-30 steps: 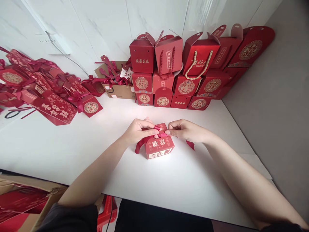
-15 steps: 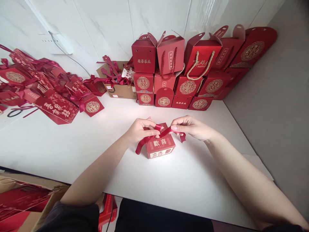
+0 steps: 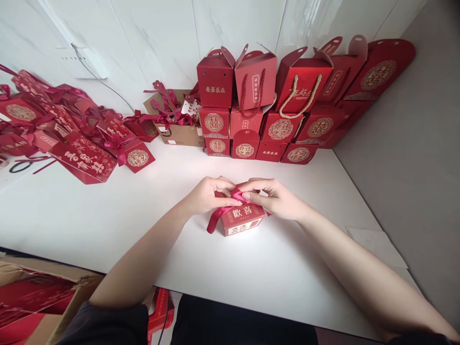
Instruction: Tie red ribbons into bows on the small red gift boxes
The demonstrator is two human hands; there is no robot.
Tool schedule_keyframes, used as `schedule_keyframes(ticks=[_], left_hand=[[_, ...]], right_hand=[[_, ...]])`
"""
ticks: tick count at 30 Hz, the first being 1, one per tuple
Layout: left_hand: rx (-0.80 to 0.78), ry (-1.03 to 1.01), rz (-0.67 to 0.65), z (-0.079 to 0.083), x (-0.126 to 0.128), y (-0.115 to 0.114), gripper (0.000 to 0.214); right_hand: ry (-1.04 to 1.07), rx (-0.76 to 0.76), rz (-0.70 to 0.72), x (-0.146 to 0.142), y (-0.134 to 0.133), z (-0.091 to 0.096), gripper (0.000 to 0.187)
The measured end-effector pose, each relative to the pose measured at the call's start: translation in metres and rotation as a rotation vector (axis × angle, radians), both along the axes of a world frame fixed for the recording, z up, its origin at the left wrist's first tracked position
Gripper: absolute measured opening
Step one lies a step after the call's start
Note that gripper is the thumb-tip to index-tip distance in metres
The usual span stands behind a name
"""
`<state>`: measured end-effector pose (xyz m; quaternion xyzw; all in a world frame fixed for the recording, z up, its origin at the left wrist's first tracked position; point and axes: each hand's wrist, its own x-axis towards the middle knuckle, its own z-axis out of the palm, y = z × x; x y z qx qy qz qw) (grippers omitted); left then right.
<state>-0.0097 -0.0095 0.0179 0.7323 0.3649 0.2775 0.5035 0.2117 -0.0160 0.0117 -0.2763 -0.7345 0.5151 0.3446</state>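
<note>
A small red gift box [image 3: 242, 216] with gold Chinese characters stands on the white table in front of me. Over its top runs a dark red ribbon [image 3: 216, 221], one tail hanging down at the box's left. My left hand [image 3: 212, 194] pinches the ribbon at the top of the box, thumb and fingers together. From the other side my right hand [image 3: 273, 195] pinches the ribbon too, its fingertips meeting those of the left. Fingers cover much of the box's top, and the exact shape of the ribbon between them is partly hidden.
Red gift boxes [image 3: 215, 79] stand stacked along the wall. To the left lies a pile of ribboned boxes [image 3: 86, 158]. A cardboard box [image 3: 183, 135] holds ribbons and tags. Another carton [image 3: 77, 297] with red sheets sits at the lower left. A grey partition [image 3: 402, 158] bounds the right.
My right hand has moved left and inward, so both hands now meet over the box. The ribbon end that stuck out at the right is mostly hidden. The box has shifted slightly right.
</note>
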Motion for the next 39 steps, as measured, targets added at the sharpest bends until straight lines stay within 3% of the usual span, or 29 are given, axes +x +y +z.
schedule_keyframes(ticks=[6, 11, 18, 26, 34, 39], left_hand=[[0.068, 0.033, -0.025, -0.001, -0.003, -0.001, 0.020], [0.152, 0.054, -0.046, 0.001, -0.003, -0.002, 0.018], [0.094, 0.000, 0.027, -0.009, -0.003, -0.001, 0.019], [-0.031, -0.104, 0.053, -0.006, -0.002, -0.007, 0.029], [-0.083, -0.110, -0.010, -0.006, -0.005, -0.002, 0.031], [-0.105, -0.091, -0.044, -0.002, -0.007, -0.001, 0.028]], right_hand=[[-0.179, 0.373, -0.020, -0.005, -0.005, 0.003, 0.024], [-0.270, 0.469, -0.049, -0.005, -0.008, 0.000, 0.023], [-0.141, 0.166, -0.191, -0.005, -0.009, 0.003, 0.019], [-0.100, 0.147, -0.225, -0.005, -0.002, -0.003, 0.018], [-0.066, 0.180, -0.139, -0.004, 0.000, -0.004, 0.014], [0.004, 0.165, -0.180, -0.008, -0.001, -0.014, 0.010]])
